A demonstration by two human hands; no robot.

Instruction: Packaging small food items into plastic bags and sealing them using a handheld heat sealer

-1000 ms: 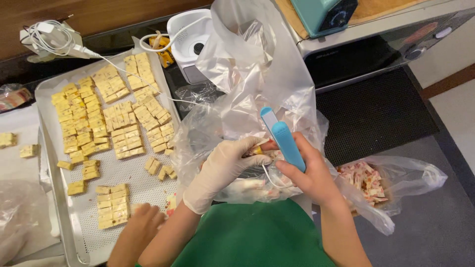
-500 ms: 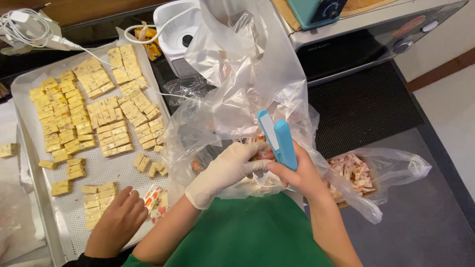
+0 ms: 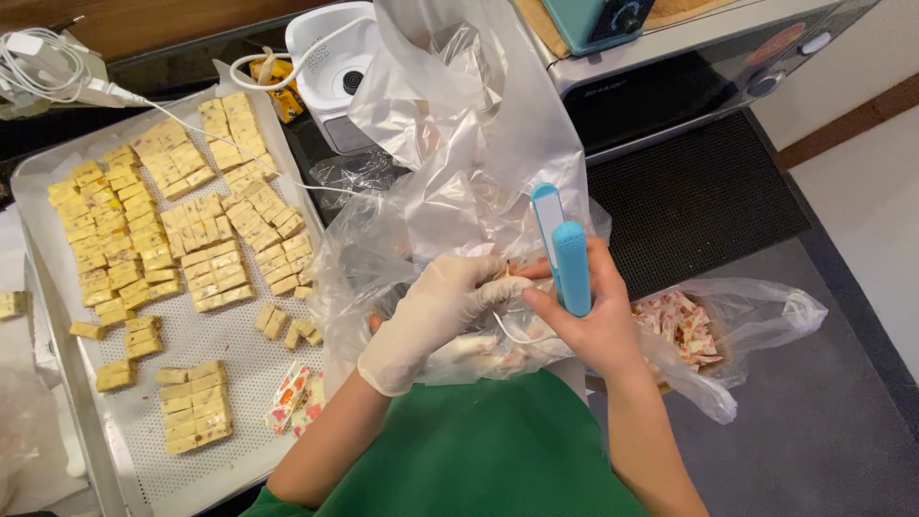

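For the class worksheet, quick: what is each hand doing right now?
Left hand, in a pale glove: closed, pinching a small wrapped sweet against the clear plastic bag.
Right hand, bare: closed around the blue handheld sealer.

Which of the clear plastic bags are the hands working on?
The big crumpled bag in the middle; the hands meet at it. The other bag lies apart at right, holding wrapped sweets.

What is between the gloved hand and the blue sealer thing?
Only thin clear plastic. The gloved left hand pinches a small wrapped piece at the blue sealer, which the bare right hand holds. The big clear plastic bag bunches around both hands, but nothing solid stands between them.
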